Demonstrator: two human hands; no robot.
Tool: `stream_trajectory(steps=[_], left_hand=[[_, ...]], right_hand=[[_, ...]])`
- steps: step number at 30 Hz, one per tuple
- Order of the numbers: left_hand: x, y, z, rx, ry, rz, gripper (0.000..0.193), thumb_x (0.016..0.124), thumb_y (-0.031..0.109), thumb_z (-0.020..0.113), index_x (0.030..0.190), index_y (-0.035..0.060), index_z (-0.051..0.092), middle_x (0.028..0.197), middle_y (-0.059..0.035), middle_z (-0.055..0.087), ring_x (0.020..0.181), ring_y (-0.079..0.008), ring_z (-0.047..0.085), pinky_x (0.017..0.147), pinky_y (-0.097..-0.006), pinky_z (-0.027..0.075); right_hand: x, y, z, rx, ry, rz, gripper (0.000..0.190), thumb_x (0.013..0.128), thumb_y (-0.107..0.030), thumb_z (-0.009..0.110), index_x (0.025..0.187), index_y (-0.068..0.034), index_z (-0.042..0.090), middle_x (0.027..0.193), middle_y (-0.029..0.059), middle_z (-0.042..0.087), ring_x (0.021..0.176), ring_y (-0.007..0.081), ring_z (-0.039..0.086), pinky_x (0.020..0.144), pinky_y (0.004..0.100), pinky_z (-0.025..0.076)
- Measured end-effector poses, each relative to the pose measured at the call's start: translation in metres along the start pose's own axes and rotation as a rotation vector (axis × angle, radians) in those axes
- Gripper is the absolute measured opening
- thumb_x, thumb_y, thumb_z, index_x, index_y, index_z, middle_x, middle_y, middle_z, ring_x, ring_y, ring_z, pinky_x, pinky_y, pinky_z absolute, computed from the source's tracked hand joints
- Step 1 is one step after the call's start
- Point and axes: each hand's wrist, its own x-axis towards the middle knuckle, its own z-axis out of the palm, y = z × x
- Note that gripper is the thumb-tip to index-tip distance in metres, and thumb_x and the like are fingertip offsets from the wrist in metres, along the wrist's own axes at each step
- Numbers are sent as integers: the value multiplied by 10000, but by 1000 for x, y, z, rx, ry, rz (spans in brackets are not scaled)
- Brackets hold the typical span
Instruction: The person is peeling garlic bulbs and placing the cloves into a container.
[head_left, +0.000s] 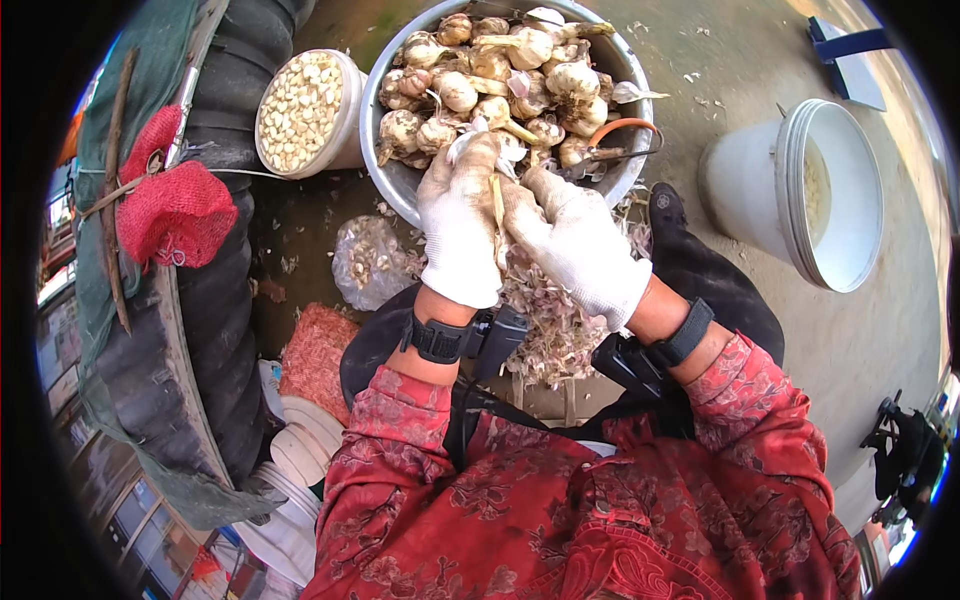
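Both hands wear white knit gloves with soiled fingers and meet over the near rim of a metal basin (369, 142) heaped with garlic bulbs (529, 49). My left hand (461, 217) grips a garlic bulb; its dry stalk (497, 210) hangs down between the hands, and the fingers hide most of the bulb. Against the same garlic, my right hand (574, 240) has its fingers bent, touching it from the right. Orange-handled scissors (622, 124) lie on the bulbs at the basin's right rim. Loose garlic skins (555, 330) are piled below the hands, between the knees.
A white bucket of peeled cloves (300, 112) stands left of the basin. Another white bucket (757, 180) is tilted in view at the right, with some pale contents. Left lie a plastic bag (371, 262), a red mesh sack (319, 352) and large black ribbed tyres (225, 315).
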Motion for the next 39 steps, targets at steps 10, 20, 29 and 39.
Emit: stream_trajectory(steps=[10,20,29,39], left_hand=[[-1,-7,-2,-54,-9,-5,173,921,124,591,1079,52,592,930,-24,617,779,-119,601,672,-253,515],[5,8,-11,-197,-69,-121,171,907,141,584,1066,76,586,881,-42,624,705,-156,629,556,-278,541],[-5,19,1,-77,-35,-161,90,924,237,583,921,151,557,620,9,560,426,-106,518,369,-235,417],[-4,32,3,99,-123,-206,118,934,210,559,994,118,600,725,-6,588,525,-98,554,444,-223,445]], right_hand=[[3,14,4,85,28,104,337,909,-307,535,989,9,618,828,216,641,746,312,640,662,372,493],[7,1,-7,507,-110,324,496,968,-501,440,960,-36,613,670,3,565,531,92,513,462,234,411],[14,13,-18,1054,-287,525,458,969,-548,405,891,-110,513,565,-25,459,403,65,352,356,186,247],[25,31,-32,1430,-399,501,313,996,-394,440,963,-94,523,648,30,566,462,119,507,364,200,308]])
